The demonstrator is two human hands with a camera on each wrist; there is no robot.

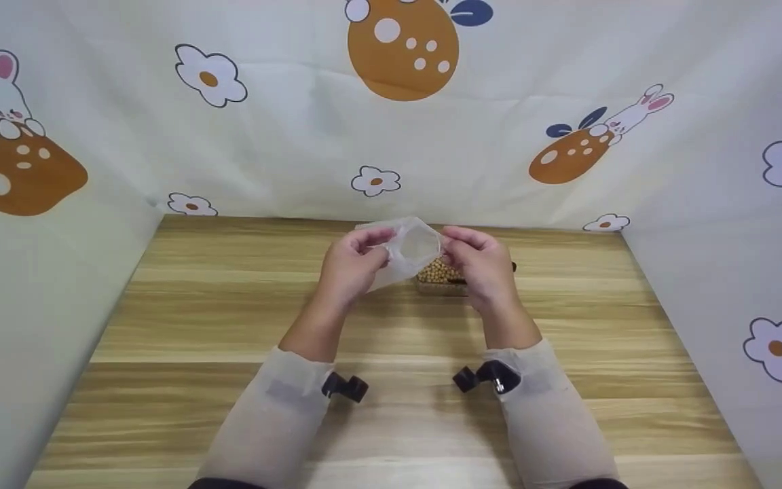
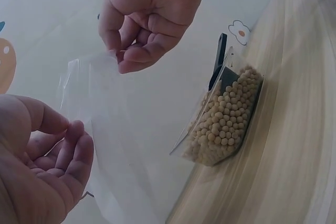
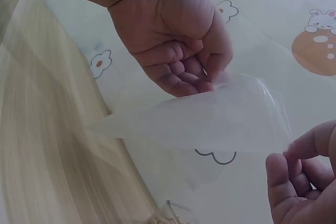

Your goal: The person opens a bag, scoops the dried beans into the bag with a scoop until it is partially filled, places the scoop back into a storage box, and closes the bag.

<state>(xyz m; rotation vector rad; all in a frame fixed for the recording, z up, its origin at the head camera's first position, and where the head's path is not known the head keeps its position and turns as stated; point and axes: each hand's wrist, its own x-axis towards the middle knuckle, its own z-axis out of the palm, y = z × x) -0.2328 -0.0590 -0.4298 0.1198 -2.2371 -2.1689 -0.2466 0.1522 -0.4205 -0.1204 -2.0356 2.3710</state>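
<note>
1. We look down at a wood-grained surface with light and darker streaks, its far edge meeting a pale cloth wall.
2. Around us the cloth rises behind the surface and along both sides, printed with white flowers, orange fruit, dark blue leaves and white rabbits.
3. Toward the far part of the surface we see a clear container holding round, pale tan beans; a black handle sticks out of it.
4. Two arms reach in from the near side in beige sleeves, each with a black bracket near the wrist.
5. Between the hands we find a thin, whitish, see-through bag, held up with its mouth spread and facing us.
6. The left hand pinches the left side of the bag's rim between thumb and fingers.
7. The right hand pinches the opposite side, just in front of the container as we look down.
8. The bag's body trails leftward behind the left hand; we cannot tell whether its lower end touches the surface.
</note>
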